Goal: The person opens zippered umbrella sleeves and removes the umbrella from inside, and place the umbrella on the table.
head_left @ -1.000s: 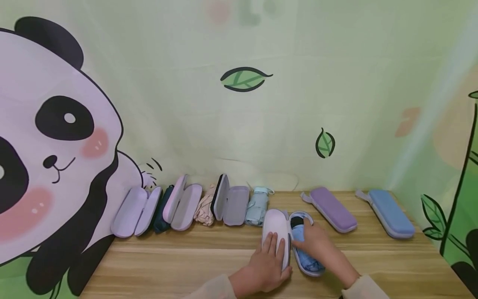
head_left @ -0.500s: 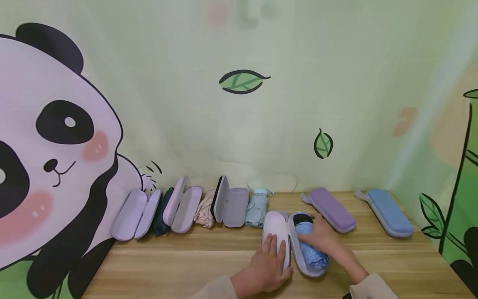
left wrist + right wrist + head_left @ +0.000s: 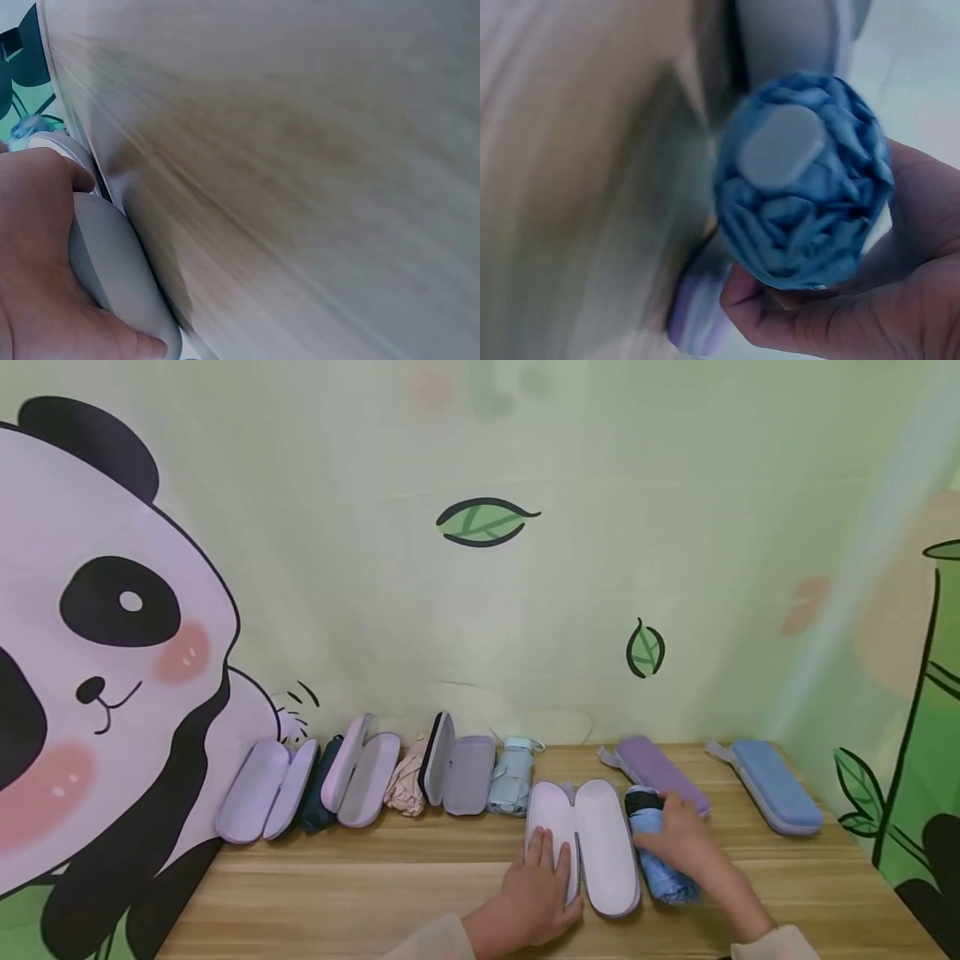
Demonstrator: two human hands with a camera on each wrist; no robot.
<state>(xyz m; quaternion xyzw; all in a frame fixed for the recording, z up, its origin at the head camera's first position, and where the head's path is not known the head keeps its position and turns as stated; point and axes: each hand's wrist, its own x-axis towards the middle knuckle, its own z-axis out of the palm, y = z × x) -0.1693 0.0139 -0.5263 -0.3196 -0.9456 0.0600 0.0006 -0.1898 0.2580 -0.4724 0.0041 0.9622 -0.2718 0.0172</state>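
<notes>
An unfolded umbrella case [image 3: 611, 847], white inside, lies with its two halves side by side. My left hand [image 3: 528, 893] rests on its left half, fingers straight along the white lining. In the left wrist view the thumb lies against the case's pale outer wall [image 3: 120, 255]. Just right of the case, my right hand [image 3: 686, 839] grips a folded blue umbrella [image 3: 667, 881] with a black band at its far end. The right wrist view looks onto the umbrella's gathered blue cloth [image 3: 810, 232] and pale oval end piece [image 3: 780, 146], with fingers and thumb around its side.
Behind my right hand lies a closed purple case [image 3: 656, 768], and a closed blue case [image 3: 776, 785] is farther right. Along the back left stand several unzipped cases [image 3: 468, 777] with folded umbrellas between them, a light-blue one [image 3: 512, 781] nearest. A panda-print cloth hangs behind.
My right hand has lifted the blue umbrella out of the case's right half and moved it rightward, baring the white lining. My left hand has stayed on the left half.
</notes>
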